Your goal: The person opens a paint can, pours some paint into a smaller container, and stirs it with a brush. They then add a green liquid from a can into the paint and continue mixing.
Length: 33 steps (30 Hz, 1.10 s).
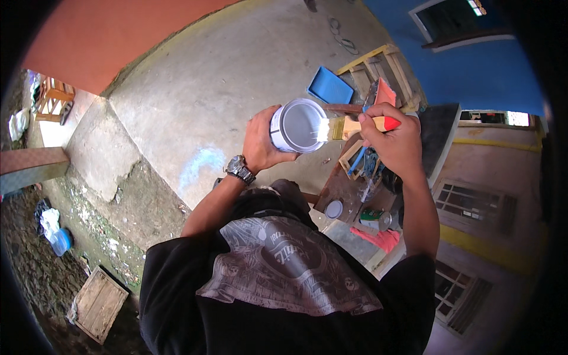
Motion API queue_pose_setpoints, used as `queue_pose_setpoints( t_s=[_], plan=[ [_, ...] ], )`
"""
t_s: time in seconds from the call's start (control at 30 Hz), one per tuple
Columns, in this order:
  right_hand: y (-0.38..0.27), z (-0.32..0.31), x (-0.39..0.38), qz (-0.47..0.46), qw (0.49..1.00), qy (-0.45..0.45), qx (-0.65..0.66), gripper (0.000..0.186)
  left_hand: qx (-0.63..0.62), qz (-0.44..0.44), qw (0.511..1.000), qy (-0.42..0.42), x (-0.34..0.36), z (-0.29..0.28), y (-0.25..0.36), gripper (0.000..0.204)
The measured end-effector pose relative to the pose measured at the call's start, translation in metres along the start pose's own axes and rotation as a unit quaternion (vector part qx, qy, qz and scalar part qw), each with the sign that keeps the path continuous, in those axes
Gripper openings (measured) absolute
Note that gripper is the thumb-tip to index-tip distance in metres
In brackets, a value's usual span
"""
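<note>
My left hand (pixel 260 141), with a watch on its wrist, is wrapped round the side of a white paint can (pixel 286 131). The can is tilted so that its open mouth and pale grey inside show. My right hand (pixel 395 137) grips the wooden handle of a paintbrush (pixel 353 126) with a red end. White paint coats the tips of its bristles, which are at the can's right rim; whether they touch it I cannot tell.
A low wooden table (pixel 349 190) on the right bears a round lid (pixel 333 209), a green tin (pixel 371 217) and a red cloth (pixel 378 239). Beyond it are a blue paint tray (pixel 330 86) and a wooden frame (pixel 378 65). Blue paint stains (pixel 204 163) mark the concrete floor.
</note>
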State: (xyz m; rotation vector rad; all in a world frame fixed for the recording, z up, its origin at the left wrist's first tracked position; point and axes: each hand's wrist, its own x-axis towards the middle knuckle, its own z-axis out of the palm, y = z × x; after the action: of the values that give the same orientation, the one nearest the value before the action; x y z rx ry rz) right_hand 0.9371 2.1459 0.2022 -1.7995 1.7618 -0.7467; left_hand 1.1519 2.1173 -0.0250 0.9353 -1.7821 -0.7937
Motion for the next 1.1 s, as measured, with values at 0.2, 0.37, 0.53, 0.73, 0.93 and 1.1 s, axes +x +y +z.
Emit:
queue_pose_setpoints(
  t_s=[0.2,0.37,0.53,0.73,0.93,1.1],
  plan=[
    [-0.013,0.004,0.031,-0.028,0.999,-0.018,0.000,0.010,-0.013,0.002,1.000,0.009,0.021,-0.011,-0.013,0.098],
    [-0.019,-0.003,0.070,-0.092,0.987,-0.124,-0.046,0.013,-0.011,-0.004,1.000,-0.006,0.053,-0.013,-0.028,0.099],
    [0.009,-0.011,0.111,-0.112,0.976,-0.183,-0.035,0.018,-0.005,0.002,1.000,-0.019,0.097,0.001,-0.055,0.100],
    [0.055,-0.041,0.177,-0.132,0.968,-0.211,-0.041,0.019,-0.036,-0.002,0.998,-0.055,0.172,0.030,-0.094,0.107],
    [0.081,-0.093,0.233,-0.152,0.969,-0.186,-0.054,0.020,-0.034,0.019,0.997,-0.060,0.257,0.061,-0.108,0.114],
    [0.106,-0.132,0.275,-0.134,0.972,-0.180,-0.069,0.020,0.004,0.027,0.997,-0.069,0.324,0.088,-0.115,0.115]
  ],
)
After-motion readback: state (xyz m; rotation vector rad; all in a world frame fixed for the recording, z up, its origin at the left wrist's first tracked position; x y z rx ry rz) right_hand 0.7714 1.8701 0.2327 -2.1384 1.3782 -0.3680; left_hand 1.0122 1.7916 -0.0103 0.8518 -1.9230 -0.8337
